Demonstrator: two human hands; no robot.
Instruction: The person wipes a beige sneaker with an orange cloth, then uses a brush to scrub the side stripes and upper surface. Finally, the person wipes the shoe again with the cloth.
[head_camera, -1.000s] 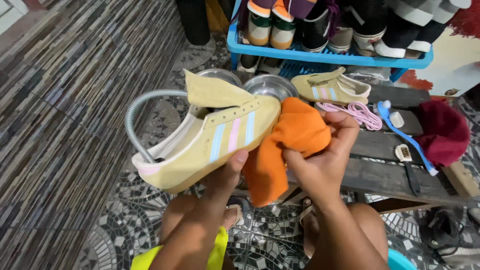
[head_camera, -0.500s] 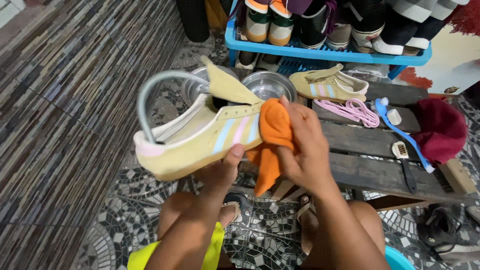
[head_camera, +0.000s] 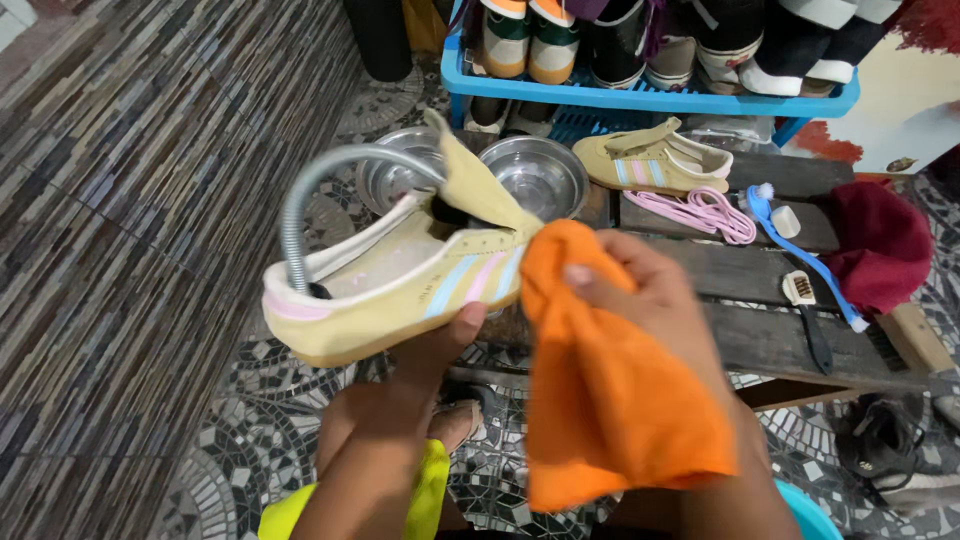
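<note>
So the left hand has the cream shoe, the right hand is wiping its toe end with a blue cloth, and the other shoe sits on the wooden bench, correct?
Not quite: the cloth is orange, not blue, as the head view shows. The rest holds: the left hand holds the cream shoe, the right hand presses the cloth at its toe end, and the other shoe sits on the wooden bench.

1. Looks like a home shoe-cleaning spot, floor level, maybe a patio.
2. Mosaic tile floor (head_camera: 250, 400), striped stone wall (head_camera: 120, 200).
3. Blue plastic rack (head_camera: 640, 98) packed with sneakers.
4. Low wooden pallet bench (head_camera: 740, 270) holding steel bowls (head_camera: 535, 175), brushes (head_camera: 800, 290), pink laces (head_camera: 700, 212), a spare tan sneaker (head_camera: 650, 165).
</note>
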